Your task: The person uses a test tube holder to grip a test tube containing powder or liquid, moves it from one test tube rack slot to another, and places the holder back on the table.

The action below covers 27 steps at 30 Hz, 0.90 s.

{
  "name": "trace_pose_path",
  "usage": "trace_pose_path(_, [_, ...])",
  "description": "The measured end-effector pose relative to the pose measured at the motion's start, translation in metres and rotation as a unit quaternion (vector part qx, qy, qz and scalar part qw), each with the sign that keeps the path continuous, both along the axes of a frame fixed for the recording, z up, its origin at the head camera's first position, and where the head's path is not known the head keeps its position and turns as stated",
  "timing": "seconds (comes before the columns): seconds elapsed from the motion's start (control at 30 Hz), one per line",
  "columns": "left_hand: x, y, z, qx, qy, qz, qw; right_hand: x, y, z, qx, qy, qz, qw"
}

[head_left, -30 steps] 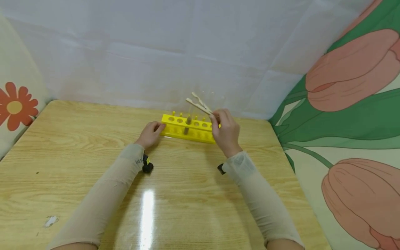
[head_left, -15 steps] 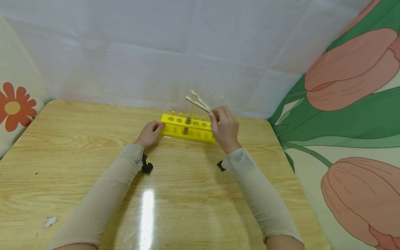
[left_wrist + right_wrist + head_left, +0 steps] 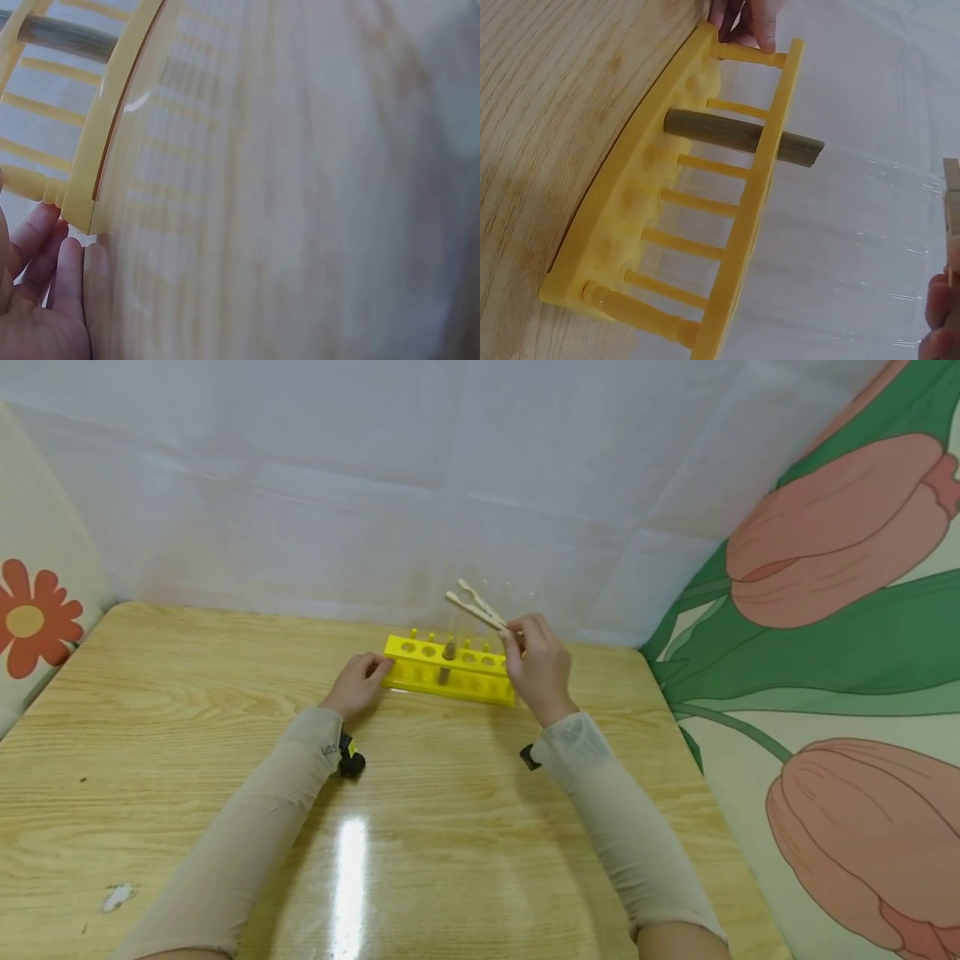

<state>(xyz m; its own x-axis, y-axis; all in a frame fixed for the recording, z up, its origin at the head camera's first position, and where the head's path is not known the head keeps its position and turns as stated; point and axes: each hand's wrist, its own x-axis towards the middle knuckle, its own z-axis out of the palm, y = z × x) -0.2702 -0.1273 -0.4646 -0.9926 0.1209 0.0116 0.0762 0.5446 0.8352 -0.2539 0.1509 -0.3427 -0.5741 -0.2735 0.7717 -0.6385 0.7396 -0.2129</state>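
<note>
Wooden clamp (image 3: 487,617): just above center of the head view, tips pointing upper left, over the rack. Right hand (image 3: 542,668) pinches its rear end, thumb against fingers; clamp jaws spread apart at the front. Can't tell if they touch the tube.

Below the tips: dark grey-green piece (image 3: 799,148), upright in the 3rd hole from the frame's left, poking past the top bar. Faint clear tube outline runs up from it.

Yellow rack (image 3: 480,695): center of the head view, standing on the table. Left hand (image 3: 356,685) pinches the frame-left end, fingertips at the corner post, gap closed down to the rack's thickness.

Faint clear tube rims (image 3: 508,583) behind, right of the clamp tips; seating unclear.

Outward: wood-grain table (image 3: 450,827), white sheet (image 3: 300,485) across the top, tulip cloth (image 3: 825,518) at right, red flower (image 3: 25,620) at left edge.
</note>
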Motion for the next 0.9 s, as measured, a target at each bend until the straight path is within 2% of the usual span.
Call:
trace_pose_path(0.6, [0.000,0.000,0.001,-0.006,0.003,0.004,1.0000,0.006,-0.003,0.018,0.010,-0.078,-0.024,0.997])
trace_pose_path(0.9, [0.000,0.001,0.002,-0.006,-0.008,0.004,0.9999,0.007,-0.005,0.024,0.011,-0.117,-0.037,0.992])
